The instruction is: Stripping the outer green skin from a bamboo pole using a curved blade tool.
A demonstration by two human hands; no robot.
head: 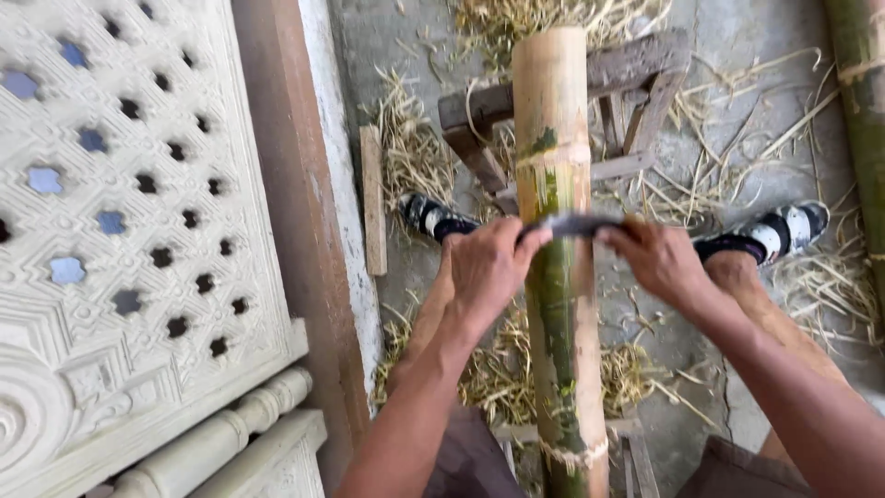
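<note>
While a carved white screen is filling the far left beside a brown door frame, the person's left hand is clenching one end of a dark blade that is lying crosswise against a thick bamboo pole. That pole is running up the middle, between the knees, its far end leaning on a wooden stool, half its green skin already gone. On the other side, the right hand is gripping the blade's opposite end. Straw-like shavings are lying all over the concrete floor, around two sandalled feet.
</note>
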